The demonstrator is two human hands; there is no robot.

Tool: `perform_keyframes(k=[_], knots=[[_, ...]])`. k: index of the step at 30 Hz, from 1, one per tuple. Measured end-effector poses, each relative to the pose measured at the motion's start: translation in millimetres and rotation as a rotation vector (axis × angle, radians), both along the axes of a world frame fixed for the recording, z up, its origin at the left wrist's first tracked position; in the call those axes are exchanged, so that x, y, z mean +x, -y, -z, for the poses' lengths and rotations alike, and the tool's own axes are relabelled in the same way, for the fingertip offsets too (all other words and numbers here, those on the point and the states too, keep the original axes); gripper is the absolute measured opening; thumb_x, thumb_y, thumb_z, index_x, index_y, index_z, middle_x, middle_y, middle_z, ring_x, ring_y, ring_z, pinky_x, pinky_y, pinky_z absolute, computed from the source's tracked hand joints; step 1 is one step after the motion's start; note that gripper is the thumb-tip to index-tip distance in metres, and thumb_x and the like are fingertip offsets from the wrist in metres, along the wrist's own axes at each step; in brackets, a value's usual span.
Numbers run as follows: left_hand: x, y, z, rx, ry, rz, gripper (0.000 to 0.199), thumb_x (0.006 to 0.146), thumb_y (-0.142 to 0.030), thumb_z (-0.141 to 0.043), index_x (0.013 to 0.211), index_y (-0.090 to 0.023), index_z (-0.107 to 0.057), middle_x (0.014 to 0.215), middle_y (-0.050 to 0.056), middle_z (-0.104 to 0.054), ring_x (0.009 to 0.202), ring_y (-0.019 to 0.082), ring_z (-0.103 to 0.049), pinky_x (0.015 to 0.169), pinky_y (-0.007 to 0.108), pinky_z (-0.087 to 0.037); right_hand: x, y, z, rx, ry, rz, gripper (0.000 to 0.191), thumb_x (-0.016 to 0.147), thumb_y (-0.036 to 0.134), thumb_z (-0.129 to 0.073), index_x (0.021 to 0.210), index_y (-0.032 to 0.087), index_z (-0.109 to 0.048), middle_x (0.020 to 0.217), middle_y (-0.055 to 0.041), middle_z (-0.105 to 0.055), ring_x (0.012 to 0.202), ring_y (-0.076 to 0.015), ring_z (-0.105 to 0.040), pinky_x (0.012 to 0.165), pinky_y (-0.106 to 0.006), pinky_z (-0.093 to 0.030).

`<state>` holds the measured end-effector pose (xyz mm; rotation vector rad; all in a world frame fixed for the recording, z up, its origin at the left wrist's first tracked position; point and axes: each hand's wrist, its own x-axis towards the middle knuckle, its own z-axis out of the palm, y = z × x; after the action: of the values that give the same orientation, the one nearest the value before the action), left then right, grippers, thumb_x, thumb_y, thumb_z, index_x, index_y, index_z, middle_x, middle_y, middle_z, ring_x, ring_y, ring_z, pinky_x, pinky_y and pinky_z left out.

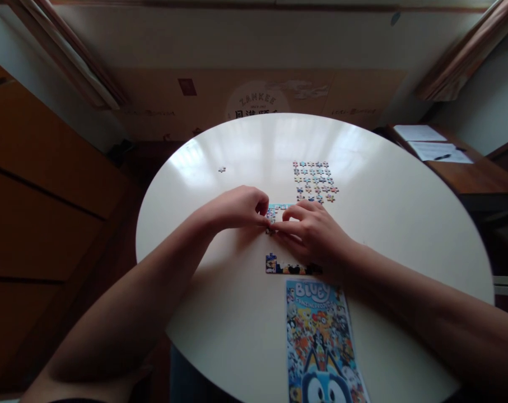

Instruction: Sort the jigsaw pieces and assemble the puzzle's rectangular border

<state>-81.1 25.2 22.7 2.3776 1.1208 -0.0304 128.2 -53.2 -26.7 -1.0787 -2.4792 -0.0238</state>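
Leftmost: single loose puzzle piece (222, 169), alone on white table (237, 291). Next, left hand (244, 208), fingertips pinched narrow at left edge of upper puzzle section (271, 214); grip on piece unclear. Below, lower puzzle strip (271, 264), then Bluey picture sheet (316, 341). Right hand (310, 226), index extended to same edge, hold unclear. Beyond, loose pieces (315, 180) in rows.
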Motion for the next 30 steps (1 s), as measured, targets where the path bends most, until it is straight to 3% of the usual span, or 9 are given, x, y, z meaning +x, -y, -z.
perform_keyframes(k=[8, 13, 15, 18, 23, 26, 30], knots=[[2.9, 3.1, -2.0, -0.028, -0.023, -0.027, 0.017, 0.071, -0.036, -0.070, 0.073, -0.020, -0.066, 0.067, 0.001, -0.064, 0.061, 0.015, -0.052, 0.056, 0.029, -0.033, 3.7, -1.4, -0.8, 0.011, -0.062, -0.009, 0.021, 0.098, 0.032, -0.058, 0.105, 0.027, -0.077, 0.094, -0.0057, -0.070, 0.088, -0.0236, -0.053, 0.080, -0.038, -0.035], [-2.6, -0.5, -4.7, 0.003, 0.126, -0.035, 0.017, 0.072, -0.034, -0.072, 0.070, -0.020, -0.063, 0.066, 0.000, -0.061, 0.060, 0.014, -0.050, 0.055, 0.029, -0.034, 13.4, -4.4, -11.1, -0.038, -0.146, -0.005, 0.022, 0.097, 0.024, -0.056, 0.101, 0.025, -0.077, 0.091, -0.0059, -0.071, 0.086, -0.0232, -0.057, 0.080, -0.039, -0.042], [-9.5, -5.7, -8.6, 0.054, 0.259, -0.124, 0.020, 0.073, -0.035, -0.072, 0.069, -0.020, -0.061, 0.065, 0.000, -0.057, 0.058, 0.013, -0.048, 0.055, 0.028, -0.034, 19.6, -5.3, -15.1, -0.026, -0.210, 0.000, 0.021, 0.097, 0.024, -0.057, 0.100, 0.024, -0.077, 0.089, -0.0060, -0.072, 0.084, -0.0228, -0.059, 0.080, -0.040, -0.045], [-25.7, -18.6, -12.5, 0.221, 0.507, -0.380, 0.024, 0.075, -0.037, -0.072, 0.070, -0.019, -0.057, 0.063, -0.002, -0.053, 0.057, 0.012, -0.046, 0.056, 0.027, -0.036, 30.7, -5.1, -20.8, -0.007, -0.380, 0.009, 0.018, 0.095, 0.022, -0.059, 0.100, 0.023, -0.076, 0.087, -0.0050, -0.073, 0.081, -0.0211, -0.063, 0.078, -0.039, -0.049], [-56.4, -47.8, -4.0, 0.422, 0.824, -0.706, 0.027, 0.076, -0.039, -0.071, 0.070, -0.020, -0.053, 0.064, -0.003, -0.050, 0.057, 0.011, -0.043, 0.055, 0.025, -0.035, 47.7, -0.5, -30.1, 0.049, -0.780, 0.151, 0.016, 0.093, 0.018, -0.062, 0.101, 0.025, -0.075, 0.084, -0.0026, -0.071, 0.073, -0.0175, -0.063, 0.065, -0.033, -0.049], [-67.7, -59.1, 5.6, 0.423, 0.803, -0.794, 0.027, 0.075, -0.039, -0.071, 0.069, -0.020, -0.053, 0.063, -0.004, -0.050, 0.057, 0.011, -0.043, 0.055, 0.025, -0.035, 51.5, 3.0, -33.8, 0.060, -0.877, 0.186, 0.016, 0.094, 0.019, -0.063, 0.100, 0.026, -0.075, 0.080, -0.0016, -0.068, 0.068, -0.0159, -0.059, 0.061, -0.032, -0.046], [-75.3, -67.4, 16.9, 0.419, 0.576, -0.844, 0.021, 0.077, -0.040, -0.069, 0.075, -0.020, -0.062, 0.068, -0.001, -0.059, 0.062, 0.014, -0.051, 0.058, 0.027, -0.038, 48.9, 5.1, -35.6, 0.061, -0.867, 0.133, 0.018, 0.093, 0.016, -0.062, 0.101, 0.026, -0.075, 0.078, -0.0014, -0.067, 0.065, -0.0150, -0.057, 0.057, -0.032, -0.044]])
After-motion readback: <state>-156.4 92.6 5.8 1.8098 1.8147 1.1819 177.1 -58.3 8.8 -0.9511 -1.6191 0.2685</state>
